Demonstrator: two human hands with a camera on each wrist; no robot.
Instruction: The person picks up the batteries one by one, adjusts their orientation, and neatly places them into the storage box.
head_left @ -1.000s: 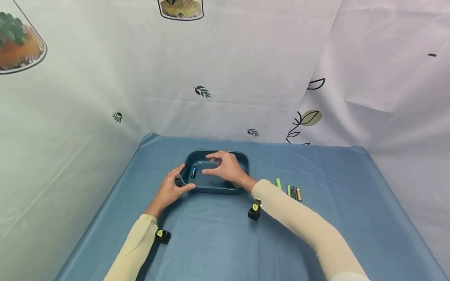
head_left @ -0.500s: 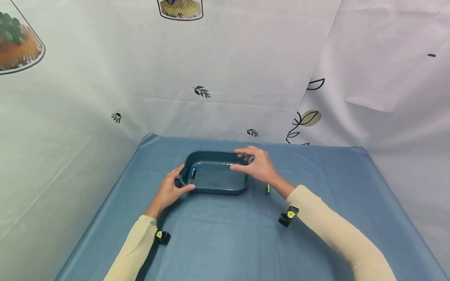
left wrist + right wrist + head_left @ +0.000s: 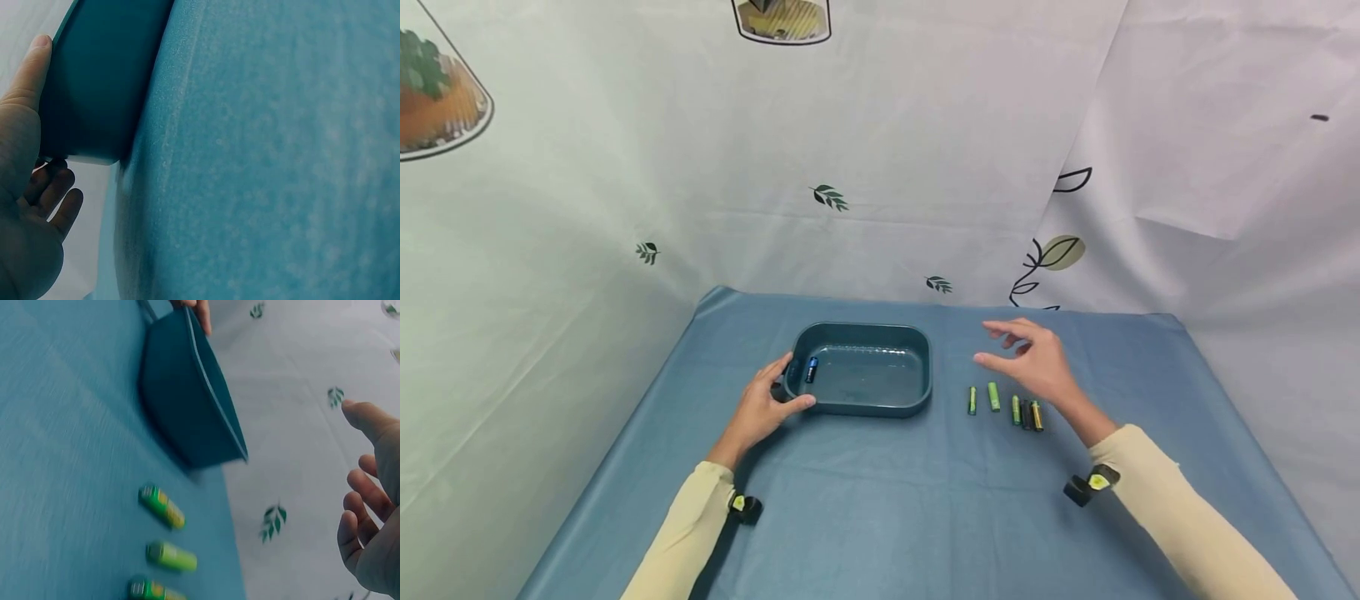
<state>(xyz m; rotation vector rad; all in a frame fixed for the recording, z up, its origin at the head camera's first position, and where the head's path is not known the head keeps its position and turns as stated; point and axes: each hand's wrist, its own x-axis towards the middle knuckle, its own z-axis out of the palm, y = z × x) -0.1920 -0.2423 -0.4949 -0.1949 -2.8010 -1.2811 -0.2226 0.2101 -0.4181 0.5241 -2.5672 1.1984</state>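
Note:
A dark teal rectangular baking dish [image 3: 865,408] stands on the table with a single blue-and-black battery [image 3: 812,370] lying near its left end. My left hand [image 3: 763,414] grips that end, the thumb on the front rim and the fingers round the left side. In the left wrist view the thumb [image 3: 34,72] lies against the dish wall. My right hand [image 3: 1033,360] hovers with nothing in it, thumb and fingers spread apart. Just below it, a short row of batteries lies on the cloth: a green one [image 3: 972,401], a light green one [image 3: 994,397] and several more [image 3: 1027,414].
A blue cloth [image 3: 880,500] covers the table. Pale printed fabric [image 3: 895,150] hangs behind and along both sides. Each wrist wears a small black camera, one [image 3: 747,507] on the left and another [image 3: 1090,486] on the right.
My right hand has moved from over the dish to the right, out above the batteries, bringing the whole row into view. The left hand and the dish have stayed in place.

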